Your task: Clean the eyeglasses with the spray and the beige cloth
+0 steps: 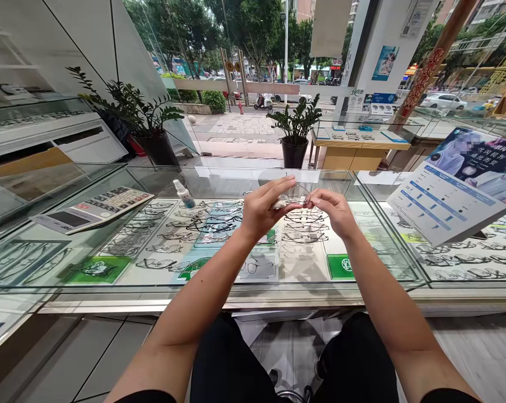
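Over the glass counter, both my hands hold one pair of thin-rimmed eyeglasses (pixel 298 193). My left hand (pixel 265 204) is closed on its left side, and something small and white, perhaps a cloth, shows between the fingers (pixel 279 205). With thumb and fingertips, my right hand (pixel 333 208) pinches the right edge of the frame. Part of the eyeglasses is hidden by my fingers. Below, under the glass, lie rows of other eyeglasses (pixel 305 230). A small white spray bottle (pixel 184 194) stands on the counter, left of my hands.
A large calculator (pixel 99 208) rests on the glass counter (pixel 236 286) at left. To the right stands a tilted printed display board (pixel 458 184). Potted plants (pixel 295 151) and a low display table (pixel 354 146) are beyond the counter, near the shop window.
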